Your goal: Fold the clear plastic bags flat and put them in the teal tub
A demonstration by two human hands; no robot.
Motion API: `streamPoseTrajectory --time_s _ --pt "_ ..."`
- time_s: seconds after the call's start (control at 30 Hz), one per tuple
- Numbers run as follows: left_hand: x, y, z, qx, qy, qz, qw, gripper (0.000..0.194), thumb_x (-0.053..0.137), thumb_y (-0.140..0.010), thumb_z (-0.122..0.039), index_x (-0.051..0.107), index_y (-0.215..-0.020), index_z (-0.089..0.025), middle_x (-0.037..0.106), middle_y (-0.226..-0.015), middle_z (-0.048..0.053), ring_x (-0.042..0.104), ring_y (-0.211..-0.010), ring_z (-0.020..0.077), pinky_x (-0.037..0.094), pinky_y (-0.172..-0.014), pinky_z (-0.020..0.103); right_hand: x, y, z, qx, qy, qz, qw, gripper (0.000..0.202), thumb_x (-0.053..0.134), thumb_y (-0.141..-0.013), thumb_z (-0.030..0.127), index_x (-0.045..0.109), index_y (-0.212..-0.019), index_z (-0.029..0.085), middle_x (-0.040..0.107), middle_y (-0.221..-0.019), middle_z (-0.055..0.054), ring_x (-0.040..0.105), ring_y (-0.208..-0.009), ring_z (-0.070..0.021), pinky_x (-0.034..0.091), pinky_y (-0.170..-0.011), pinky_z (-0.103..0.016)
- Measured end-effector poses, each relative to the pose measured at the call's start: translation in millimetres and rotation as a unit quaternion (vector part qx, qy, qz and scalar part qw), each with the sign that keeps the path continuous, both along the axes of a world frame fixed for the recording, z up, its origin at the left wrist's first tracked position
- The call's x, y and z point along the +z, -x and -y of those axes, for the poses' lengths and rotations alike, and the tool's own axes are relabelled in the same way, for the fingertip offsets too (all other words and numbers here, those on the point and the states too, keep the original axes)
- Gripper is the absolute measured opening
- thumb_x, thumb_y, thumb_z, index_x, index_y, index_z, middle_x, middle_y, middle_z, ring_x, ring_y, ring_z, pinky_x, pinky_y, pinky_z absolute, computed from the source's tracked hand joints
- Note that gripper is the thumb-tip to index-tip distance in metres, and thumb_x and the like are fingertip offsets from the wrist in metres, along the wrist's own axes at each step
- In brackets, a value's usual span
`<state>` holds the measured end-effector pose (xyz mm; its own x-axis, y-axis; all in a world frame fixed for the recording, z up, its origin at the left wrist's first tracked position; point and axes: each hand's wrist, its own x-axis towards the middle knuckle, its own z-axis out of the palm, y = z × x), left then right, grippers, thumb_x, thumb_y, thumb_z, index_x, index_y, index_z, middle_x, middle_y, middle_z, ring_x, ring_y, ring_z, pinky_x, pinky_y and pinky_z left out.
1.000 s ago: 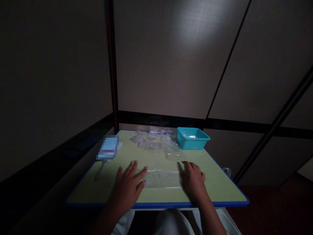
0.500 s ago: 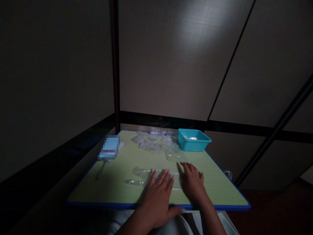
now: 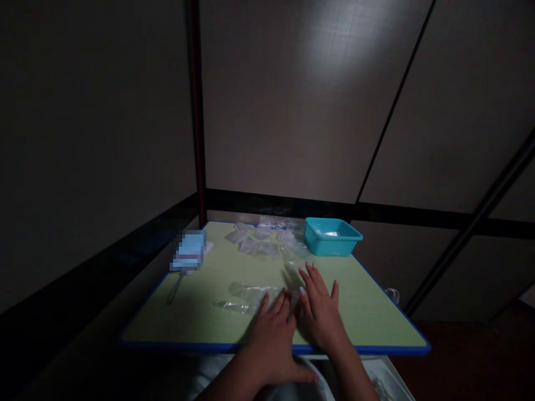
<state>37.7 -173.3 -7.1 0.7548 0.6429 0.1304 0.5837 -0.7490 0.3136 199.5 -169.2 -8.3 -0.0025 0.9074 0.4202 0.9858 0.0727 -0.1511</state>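
Note:
A clear, thin plastic bag (image 3: 240, 303) lies on the table near its front edge, with two loose strip-like ends pointing left. My left hand (image 3: 273, 331) rests on its right part, palm down, fingers stretched out and thumb apart. Close beside it, my right hand (image 3: 321, 309) has its fingers spread, with the thumb side next to the left fingertips. Whether the right hand presses on the plastic cannot be made out. Just beyond the right fingertips lies another clear plastic bag (image 3: 289, 257). The hands hide the right end of the near bag.
Several whitish translucent packets (image 3: 257, 246) are spread at the back of the green, blue-edged table (image 3: 188, 323). A turquoise basin (image 3: 334, 247) stands at the back right with something shiny inside. At the left edge sits a blurred-out blue item (image 3: 189, 250) with a cord loop.
My right hand has moved left and slightly away from me, up against the left hand, and its fingers are more spread. My left hand stays flat on the plastic.

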Motion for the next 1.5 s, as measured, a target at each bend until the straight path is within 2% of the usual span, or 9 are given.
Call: streamPoseTrajectory --time_s 0.17,0.27,0.4,0.57,0.77,0.97,1.27,1.5 --pt "-0.4 0.0 -1.1 -0.007 0.000 -0.006 1.000 0.110 0.051 -0.060 -0.075 0.011 -0.143 -0.015 0.007 -0.148 0.014 0.003 -0.135 0.0328 0.003 -0.108 0.056 -5.5 2.9 -7.1 0.002 0.130 0.031 0.991 0.051 0.018 -0.093 0.042 0.018 -0.141 0.026 0.012 -0.148 -0.004 0.008 -0.136 -0.0207 -0.001 -0.104 -0.056" --pt "0.7 0.8 -1.5 -0.010 0.004 -0.003 1.000 0.112 0.050 -0.058 -0.078 0.012 -0.142 -0.014 0.007 -0.148 0.014 0.003 -0.136 0.0320 0.003 -0.109 0.054 -8.1 -1.6 -9.6 0.002 0.159 0.043 0.986 0.051 0.013 -0.093 0.046 0.015 -0.141 0.030 0.008 -0.149 -0.002 0.007 -0.136 -0.0199 -0.004 -0.103 -0.057" --pt "2.5 5.3 -2.6 -0.005 0.014 0.005 1.000 0.109 0.047 -0.059 -0.080 0.016 -0.142 -0.015 0.009 -0.148 0.012 0.005 -0.136 0.0307 0.006 -0.109 0.052 -6.5 -2.3 -8.9 0.007 0.162 0.049 0.986 0.050 0.012 -0.092 0.047 0.012 -0.141 0.033 0.007 -0.148 -0.001 0.005 -0.136 -0.0196 -0.004 -0.103 -0.057" --pt "4.8 19.2 -8.3 0.015 0.013 0.000 1.000 0.091 0.037 -0.072 -0.075 0.015 -0.142 -0.022 0.012 -0.149 0.007 0.010 -0.136 0.0269 0.009 -0.110 0.048 -4.2 -0.1 -7.5 0.011 0.164 0.047 0.985 0.051 0.012 -0.092 0.050 0.012 -0.141 0.033 0.007 -0.149 -0.001 0.005 -0.136 -0.0204 -0.001 -0.103 -0.058" --pt "8.5 40.1 -15.4 0.033 -0.006 -0.019 0.999 0.074 0.032 -0.080 -0.069 0.018 -0.141 -0.029 0.016 -0.148 0.003 0.014 -0.136 0.0239 0.015 -0.108 0.047 -2.7 -0.4 -5.9 0.011 0.162 0.050 0.985 0.051 0.013 -0.092 0.049 0.012 -0.141 0.033 0.009 -0.148 -0.002 0.004 -0.136 -0.0210 -0.001 -0.102 -0.059" --pt "2.3 61.6 -25.2 0.079 -0.018 -0.024 0.996 0.068 0.035 -0.081 -0.067 0.023 -0.139 -0.034 0.018 -0.148 0.001 0.015 -0.135 0.0247 0.017 -0.107 0.048 -2.5 -0.3 -6.2 0.006 0.171 0.051 0.984 0.055 0.009 -0.090 0.055 0.011 -0.141 0.034 0.008 -0.148 0.000 0.002 -0.136 -0.0212 -0.002 -0.103 -0.058" --pt "-9.9 78.5 -39.0 0.135 -0.057 -0.034 0.989 0.065 0.027 -0.085 -0.064 0.023 -0.140 -0.028 0.018 -0.148 0.005 0.013 -0.136 0.0226 0.019 -0.107 0.044 -2.7 -0.4 -6.3 0.007 0.175 0.049 0.983 0.056 0.007 -0.089 0.057 0.009 -0.140 0.035 0.008 -0.149 0.001 0.002 -0.136 -0.0219 -0.003 -0.103 -0.058" --pt "-16.9 88.6 -48.6 0.216 -0.071 -0.072 0.971 0.069 0.026 -0.086 -0.061 0.023 -0.140 -0.018 0.016 -0.147 0.010 0.014 -0.136 0.0239 0.017 -0.106 0.050 -2.4 -0.5 -5.9 0.010 0.175 0.046 0.983 0.054 0.010 -0.090 0.056 0.010 -0.140 0.037 0.009 -0.149 0.000 0.002 -0.136 -0.0213 -0.003 -0.102 -0.058"
